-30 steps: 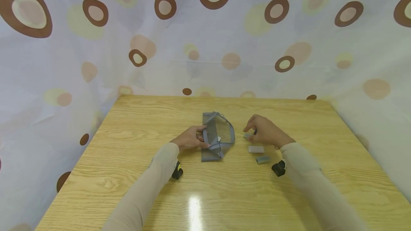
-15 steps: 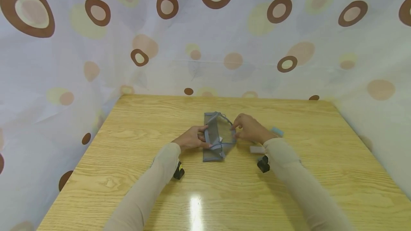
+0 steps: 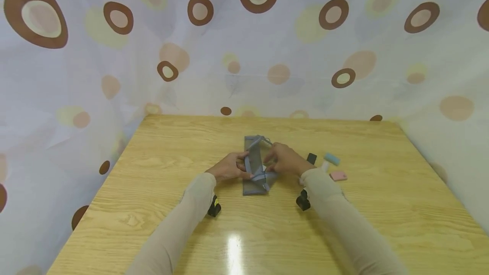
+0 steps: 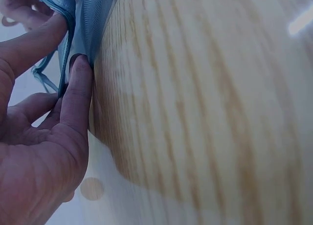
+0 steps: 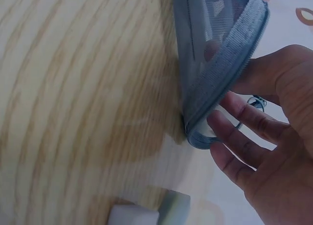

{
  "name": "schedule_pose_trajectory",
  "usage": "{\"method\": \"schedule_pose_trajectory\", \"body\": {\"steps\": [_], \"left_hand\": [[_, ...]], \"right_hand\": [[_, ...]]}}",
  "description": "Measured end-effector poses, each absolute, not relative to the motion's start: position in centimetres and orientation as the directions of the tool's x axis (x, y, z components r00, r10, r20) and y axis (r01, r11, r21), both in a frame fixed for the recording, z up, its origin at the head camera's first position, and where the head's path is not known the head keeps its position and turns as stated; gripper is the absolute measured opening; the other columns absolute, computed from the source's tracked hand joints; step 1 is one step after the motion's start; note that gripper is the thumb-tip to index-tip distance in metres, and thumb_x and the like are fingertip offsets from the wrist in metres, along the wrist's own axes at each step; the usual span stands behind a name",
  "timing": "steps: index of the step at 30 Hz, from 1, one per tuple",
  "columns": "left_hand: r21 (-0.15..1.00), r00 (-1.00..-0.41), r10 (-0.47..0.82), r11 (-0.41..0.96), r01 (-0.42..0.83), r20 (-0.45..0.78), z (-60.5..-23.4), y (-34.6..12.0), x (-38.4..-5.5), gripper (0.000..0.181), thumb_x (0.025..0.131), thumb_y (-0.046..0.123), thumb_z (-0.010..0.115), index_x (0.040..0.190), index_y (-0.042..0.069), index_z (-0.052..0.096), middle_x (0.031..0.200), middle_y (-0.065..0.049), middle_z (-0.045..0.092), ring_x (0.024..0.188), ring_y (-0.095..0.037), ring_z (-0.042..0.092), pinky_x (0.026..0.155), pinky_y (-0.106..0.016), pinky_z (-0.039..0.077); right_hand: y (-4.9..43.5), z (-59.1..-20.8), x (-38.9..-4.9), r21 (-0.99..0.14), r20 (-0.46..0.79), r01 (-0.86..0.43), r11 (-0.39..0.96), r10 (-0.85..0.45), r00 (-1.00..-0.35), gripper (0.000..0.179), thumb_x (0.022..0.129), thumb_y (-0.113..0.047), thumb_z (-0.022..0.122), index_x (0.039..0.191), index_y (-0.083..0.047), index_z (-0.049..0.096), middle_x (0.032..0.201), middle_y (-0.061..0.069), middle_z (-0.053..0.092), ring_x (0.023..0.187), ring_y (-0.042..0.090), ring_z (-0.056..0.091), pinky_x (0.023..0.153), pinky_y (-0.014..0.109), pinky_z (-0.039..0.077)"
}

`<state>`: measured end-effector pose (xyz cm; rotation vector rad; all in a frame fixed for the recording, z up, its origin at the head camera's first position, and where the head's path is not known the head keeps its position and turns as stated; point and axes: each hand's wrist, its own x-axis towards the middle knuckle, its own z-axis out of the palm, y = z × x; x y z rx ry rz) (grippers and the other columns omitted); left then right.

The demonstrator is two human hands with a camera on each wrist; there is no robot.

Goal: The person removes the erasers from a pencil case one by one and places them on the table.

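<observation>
A grey-blue mesh zip pouch point(image 3: 254, 156) lies on the wooden table, its mouth spread toward the right. My left hand point(image 3: 229, 167) grips the pouch's left edge between thumb and fingers; the left wrist view shows the fabric point(image 4: 90, 27) running between them. At the pouch's mouth is my right hand point(image 3: 284, 158). Seen from the right wrist, its thumb reaches behind the zipper edge point(image 5: 234, 73) while the other fingers spread apart at the opening, with nothing visible between them. A thumb tip shows through the mesh. Something small and white point(image 3: 264, 167) sits inside the pouch.
Right of the right hand lie a black piece point(image 3: 311, 158), a light-blue block point(image 3: 332, 158), a small white piece point(image 3: 325, 166) and a pink block point(image 3: 338, 175). A white block point(image 5: 133, 215) and a greenish block point(image 5: 175, 208) show in the right wrist view. Patterned cloth hangs behind the table.
My right hand has moved left from the small greenish block into the pouch's mouth, uncovering the black, blue and pink pieces. The left hand keeps its hold on the pouch.
</observation>
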<state>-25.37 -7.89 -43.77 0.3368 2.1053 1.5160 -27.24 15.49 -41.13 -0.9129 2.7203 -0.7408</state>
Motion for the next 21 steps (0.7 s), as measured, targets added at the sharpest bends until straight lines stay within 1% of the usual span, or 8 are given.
{"method": "schedule_pose_trajectory", "body": {"steps": [4, 9, 16, 21], "left_hand": [[0.935, -0.83, 0.487, 0.337, -0.108, -0.271, -43.8, -7.9, -25.3, 0.094, 0.087, 0.001, 0.079, 0.16, 0.001, 0.021, 0.129, -0.023, 0.064, 0.111, -0.031, 0.068, 0.102, -0.042, 0.052], [0.938, -0.834, 0.482, 0.329, -0.111, -0.268, -43.6, -7.9, -25.2, 0.093, 0.086, 0.0, 0.079, 0.16, 0.001, 0.022, 0.13, -0.023, 0.063, 0.112, -0.031, 0.068, 0.102, -0.042, 0.051], [0.937, -0.828, 0.489, 0.33, -0.115, -0.274, -43.8, -7.9, -25.2, 0.093, 0.087, 0.0, 0.079, 0.16, 0.001, 0.021, 0.125, -0.023, 0.066, 0.11, -0.03, 0.069, 0.104, -0.042, 0.05], [0.937, -0.834, 0.478, 0.326, -0.124, -0.276, -43.8, -8.0, -25.2, 0.093, 0.087, 0.0, 0.079, 0.16, 0.002, 0.022, 0.135, -0.021, 0.059, 0.111, -0.03, 0.068, 0.102, -0.041, 0.051]], "right_hand": [[15.1, -41.3, -27.1, -0.494, -0.001, -0.53, 0.69, -0.61, -0.792, 0.021, 0.08, -0.003, 0.084, 0.1, 0.0, 0.079, 0.1, 0.01, 0.071, 0.095, 0.027, 0.063, 0.087, 0.045, 0.055], [14.9, -41.7, -27.2, -0.503, 0.004, -0.529, 0.684, -0.609, -0.793, 0.021, 0.08, 0.0, 0.083, 0.1, 0.002, 0.078, 0.1, 0.012, 0.068, 0.095, 0.03, 0.065, 0.085, 0.043, 0.057], [15.0, -42.2, -27.3, -0.523, -0.019, -0.493, 0.695, -0.588, -0.809, 0.022, 0.081, 0.0, 0.082, 0.103, 0.002, 0.078, 0.102, 0.012, 0.067, 0.096, 0.03, 0.066, 0.084, 0.042, 0.058], [15.0, -42.4, -27.4, -0.536, -0.013, -0.501, 0.68, -0.6, -0.8, 0.021, 0.081, 0.0, 0.082, 0.101, 0.002, 0.078, 0.101, 0.011, 0.067, 0.094, 0.03, 0.066, 0.084, 0.042, 0.058]]}}
